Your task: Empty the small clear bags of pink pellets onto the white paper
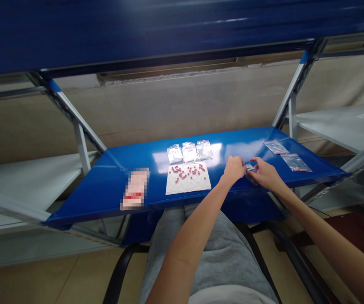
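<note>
The left hand (234,169) and the right hand (265,174) meet above the front edge of a blue steel shelf (232,145), right of its centre. Both hands are in a narrow pinch, holding a small clear plastic bag (250,169) between them. The hands and the glare on the film hide most of this bag, so its contents cannot be determined.

The work in hand at this moment is two-handed manipulation of that bag. Two further clear plastic bags lie flat on the shelf to the right of the hands. The nearer one (295,162) contains a few pink tablets (299,169) along its lower edge; the farther one (276,147) lies just behind it.

Left of the hands, a white paper sheet (184,188) lies on the shelf, with many loose pink tablets (184,172) scattered over its upper half. Three clear bags (190,152) lie side by side, just behind the sheet. Further left lies a pink-and-white packet (135,189), too blurred to identify. Grey trousers (219,253) show below the shelf.
</note>
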A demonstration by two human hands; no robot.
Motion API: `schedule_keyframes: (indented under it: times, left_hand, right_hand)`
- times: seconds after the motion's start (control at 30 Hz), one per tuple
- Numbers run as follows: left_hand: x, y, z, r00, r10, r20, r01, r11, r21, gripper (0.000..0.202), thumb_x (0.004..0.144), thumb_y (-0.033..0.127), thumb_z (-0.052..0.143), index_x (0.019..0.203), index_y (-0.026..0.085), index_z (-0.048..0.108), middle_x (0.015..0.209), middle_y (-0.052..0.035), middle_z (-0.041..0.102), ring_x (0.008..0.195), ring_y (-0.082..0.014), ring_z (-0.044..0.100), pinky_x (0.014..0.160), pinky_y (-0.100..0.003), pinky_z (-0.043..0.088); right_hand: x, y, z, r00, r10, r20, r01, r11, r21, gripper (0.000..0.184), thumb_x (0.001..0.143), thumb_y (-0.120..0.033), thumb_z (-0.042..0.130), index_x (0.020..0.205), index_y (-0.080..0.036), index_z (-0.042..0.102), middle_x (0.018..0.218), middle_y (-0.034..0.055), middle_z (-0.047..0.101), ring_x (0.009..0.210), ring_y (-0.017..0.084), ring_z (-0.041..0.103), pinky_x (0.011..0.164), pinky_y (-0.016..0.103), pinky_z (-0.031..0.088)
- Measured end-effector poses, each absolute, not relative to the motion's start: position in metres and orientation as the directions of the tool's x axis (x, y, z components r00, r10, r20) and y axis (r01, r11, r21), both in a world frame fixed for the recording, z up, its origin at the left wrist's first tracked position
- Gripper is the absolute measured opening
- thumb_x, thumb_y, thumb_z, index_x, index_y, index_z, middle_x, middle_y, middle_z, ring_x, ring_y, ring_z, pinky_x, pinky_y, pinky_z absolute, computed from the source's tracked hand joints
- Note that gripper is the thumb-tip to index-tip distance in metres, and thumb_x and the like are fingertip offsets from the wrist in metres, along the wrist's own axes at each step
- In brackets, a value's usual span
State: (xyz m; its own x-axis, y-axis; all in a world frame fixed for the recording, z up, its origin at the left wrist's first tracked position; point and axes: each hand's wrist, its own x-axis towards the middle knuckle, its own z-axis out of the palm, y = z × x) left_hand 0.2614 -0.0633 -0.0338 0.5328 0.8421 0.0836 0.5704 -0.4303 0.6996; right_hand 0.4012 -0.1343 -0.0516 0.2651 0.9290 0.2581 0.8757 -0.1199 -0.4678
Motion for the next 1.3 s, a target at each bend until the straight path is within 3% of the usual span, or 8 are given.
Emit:
schedule_keyframes:
  times: [0.33,0.5,0.7,0.83,0.93,1.0,1.13,1.3]
  left_hand:
    - [0.192,-0.106,-0.01,0.472,0.857,0.206,0.477,-0.445,0.758,0.008,0.092,0.018,0.063,0.092,0.018,0.071,0.099,-0.0088,0.073,0.098,-0.0221,0.067,0.091,-0.034,0.052]
    - [0.138,-0.139,0.009,0.36,0.906,0.222,0.254,-0.325,0.911,0.01,0.088,0.011,0.064,0.087,0.021,0.065,0.076,-0.0001,0.071,0.076,-0.0165,0.068,0.076,-0.028,0.05]
    - [0.075,-0.151,0.019,0.31,0.942,0.133,0.02,-0.146,0.989,0.022,0.083,0.016,0.069,0.104,0.019,0.067,0.075,-0.0004,0.074,0.074,-0.0153,0.068,0.072,-0.026,0.049]
    - [0.037,-0.154,0.028,0.252,0.96,0.123,-0.079,-0.107,0.991,0.025,0.077,0.031,0.078,0.097,0.018,0.072,0.078,-0.0037,0.074,0.07,-0.0158,0.067,0.059,-0.024,0.045]
    - [0.016,-0.158,0.032,0.198,0.97,0.14,-0.122,-0.118,0.986,0.026,0.074,0.033,0.08,0.093,0.017,0.073,0.08,-0.0041,0.075,0.068,-0.014,0.065,0.059,-0.023,0.045]
    - [0.008,-0.159,0.032,0.197,0.971,0.133,-0.134,-0.108,0.985,0.027,0.073,0.034,0.081,0.092,0.017,0.073,0.078,-0.0036,0.074,0.065,-0.013,0.063,0.059,-0.023,0.045]
    - [0.003,-0.16,0.029,0.19,0.974,0.119,-0.13,-0.096,0.987,0.027,0.072,0.036,0.081,0.091,0.018,0.073,0.075,-0.0026,0.073,0.064,-0.0132,0.061,0.057,-0.023,0.045]
    - [0.009,-0.159,0.029,0.168,0.977,0.13,-0.129,-0.109,0.986,0.025,0.075,0.035,0.079,0.091,0.018,0.071,0.075,-0.0018,0.071,0.065,-0.013,0.062,0.058,-0.022,0.046]
  right_hand:
    - [0.367,-0.147,-0.028,0.096,0.978,0.184,0.633,0.083,-0.77,0.048,0.079,-0.029,0.064,0.126,-0.019,0.058,0.072,-0.001,0.064,0.056,0.019,0.061,0.056,0.031,0.05]
    - [0.331,-0.147,0.016,-0.218,0.963,0.161,0.568,0.259,-0.781,0.031,0.077,-0.031,0.067,0.105,-0.019,0.072,0.065,-0.0018,0.061,0.059,0.017,0.058,0.056,0.028,0.047]
    - [0.269,-0.134,0.067,-0.39,0.916,0.092,0.528,0.304,-0.793,0.027,0.075,-0.023,0.068,0.101,-0.022,0.075,0.07,-0.0006,0.068,0.052,0.014,0.057,0.047,0.025,0.044]
    - [0.229,-0.139,0.073,-0.311,0.932,0.186,0.422,0.311,-0.852,0.032,0.074,-0.024,0.072,0.106,-0.024,0.074,0.084,0.0025,0.071,0.064,0.016,0.062,0.048,0.023,0.046]
    - [0.195,-0.154,0.058,-0.008,0.966,0.26,0.267,0.252,-0.93,0.034,0.079,-0.037,0.072,0.11,-0.024,0.068,0.1,0.0062,0.07,0.073,0.019,0.064,0.048,0.025,0.047]
    - [0.175,-0.163,0.044,0.183,0.941,0.283,0.217,0.243,-0.946,0.028,0.081,-0.043,0.07,0.1,-0.023,0.064,0.098,0.0069,0.069,0.076,0.02,0.064,0.053,0.027,0.049]
    - [0.159,-0.17,0.029,0.143,0.943,0.3,0.234,0.262,-0.936,0.023,0.084,-0.045,0.065,0.082,-0.023,0.06,0.086,0.0051,0.068,0.078,0.021,0.063,0.061,0.03,0.05]
    - [0.176,-0.17,0.029,0.074,0.963,0.26,0.271,0.232,-0.934,0.035,0.089,-0.055,0.062,0.077,-0.022,0.062,0.076,0.0032,0.066,0.072,0.02,0.06,0.064,0.031,0.049]
